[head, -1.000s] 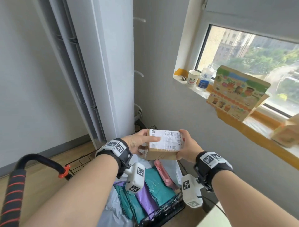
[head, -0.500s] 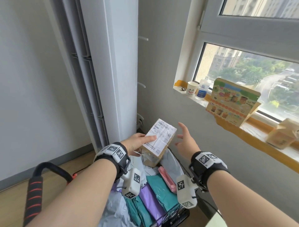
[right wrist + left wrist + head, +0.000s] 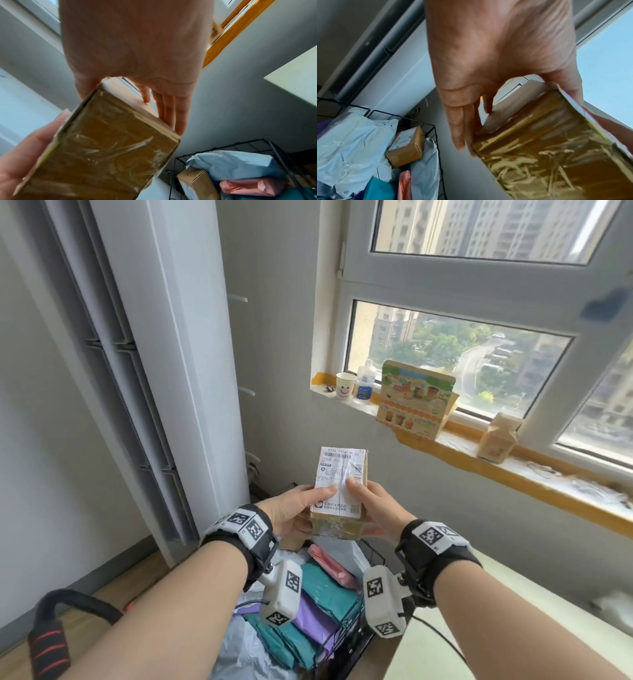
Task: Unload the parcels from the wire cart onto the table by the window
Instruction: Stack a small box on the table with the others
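A taped cardboard box with a white shipping label stands on end in the air above the wire cart. My left hand grips its left side, thumb on the label. My right hand grips the right side, thumb beside the left one. In the wrist views the fingers of the left hand and right hand lie along the sides of the box. Teal, purple, pink and pale grey mailer bags fill the cart, with a small brown box. The pale table lies at lower right.
The window sill carries a paper cup, a bottle, a colourful carton and a small box. A tall white unit stands left. The cart's black handle with red stripes is at lower left.
The right hand let go of the box and has taken hold again. The box, held flat a second ago, now stands on end and higher.
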